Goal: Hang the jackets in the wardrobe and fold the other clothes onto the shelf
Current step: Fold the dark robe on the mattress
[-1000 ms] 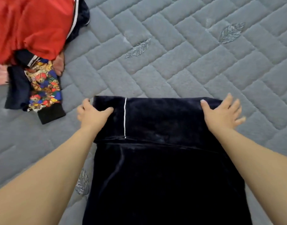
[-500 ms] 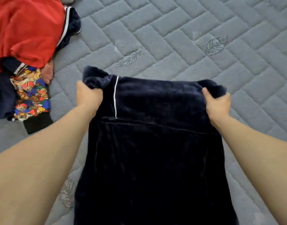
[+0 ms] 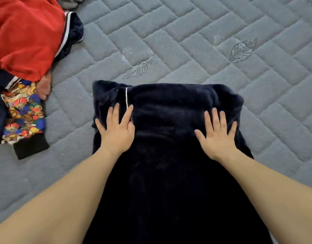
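Note:
A dark navy velvet garment [image 3: 169,173] with a thin white piping line lies on the grey quilted mattress [image 3: 187,41], its far end folded over into a thick band. My left hand [image 3: 116,131] lies flat on the left side of that fold, fingers spread beside the white line. My right hand [image 3: 216,134] presses flat on the right side of the fold, fingers straight. Neither hand grips the cloth.
A heap of clothes sits at the upper left: a red garment [image 3: 23,36] on top, a navy piece with white stripes [image 3: 72,30], and a cartoon-print sleeve with a black cuff [image 3: 24,118]. Bare mattress stretches to the right and beyond the fold.
Both hands let go of the garment's far corners and moved back toward me. They now press flat on the folded band, which has settled on the mattress.

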### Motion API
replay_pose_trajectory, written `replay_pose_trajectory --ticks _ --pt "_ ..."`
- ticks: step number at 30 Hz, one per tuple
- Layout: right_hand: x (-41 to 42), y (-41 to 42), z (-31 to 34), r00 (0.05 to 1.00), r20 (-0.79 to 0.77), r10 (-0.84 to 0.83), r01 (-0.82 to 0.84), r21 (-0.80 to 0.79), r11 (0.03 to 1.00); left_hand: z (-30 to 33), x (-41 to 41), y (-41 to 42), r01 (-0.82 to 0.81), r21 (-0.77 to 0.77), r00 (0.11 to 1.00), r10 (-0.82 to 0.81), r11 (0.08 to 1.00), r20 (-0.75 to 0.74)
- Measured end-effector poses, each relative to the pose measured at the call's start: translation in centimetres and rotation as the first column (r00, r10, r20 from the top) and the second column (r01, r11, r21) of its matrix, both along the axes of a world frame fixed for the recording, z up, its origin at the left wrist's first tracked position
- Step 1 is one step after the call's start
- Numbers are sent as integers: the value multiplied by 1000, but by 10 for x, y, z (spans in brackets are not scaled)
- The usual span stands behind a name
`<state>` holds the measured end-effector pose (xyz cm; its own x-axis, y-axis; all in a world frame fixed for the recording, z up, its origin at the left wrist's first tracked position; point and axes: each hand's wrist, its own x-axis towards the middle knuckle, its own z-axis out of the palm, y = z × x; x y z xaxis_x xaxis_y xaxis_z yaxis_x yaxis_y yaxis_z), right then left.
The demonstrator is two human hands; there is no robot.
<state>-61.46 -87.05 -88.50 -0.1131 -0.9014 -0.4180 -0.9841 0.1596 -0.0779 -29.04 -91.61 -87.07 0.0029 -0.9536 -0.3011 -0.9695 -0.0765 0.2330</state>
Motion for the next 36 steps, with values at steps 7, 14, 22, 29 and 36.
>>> replay_pose_trajectory --ticks 7,14,22,29,36 --pt "-3 -7 3 996 47 -81 80 32 996 -15 12 -16 -26 114 999 31 993 -44" --pt "3 113 21 698 -136 -703 710 257 655 -4 12 95 -625 155 781 614 765 117" --pt "27 207 47 210 90 -973 879 417 229 26 34 187 -698 414 695 692 584 195" --pt "39 242 99 455 35 -890 533 790 303 60 51 246 -686 629 551 826 365 121" --pt "14 186 154 -479 318 -818 453 888 80 129 53 179 -426 898 -74 986 105 -150"
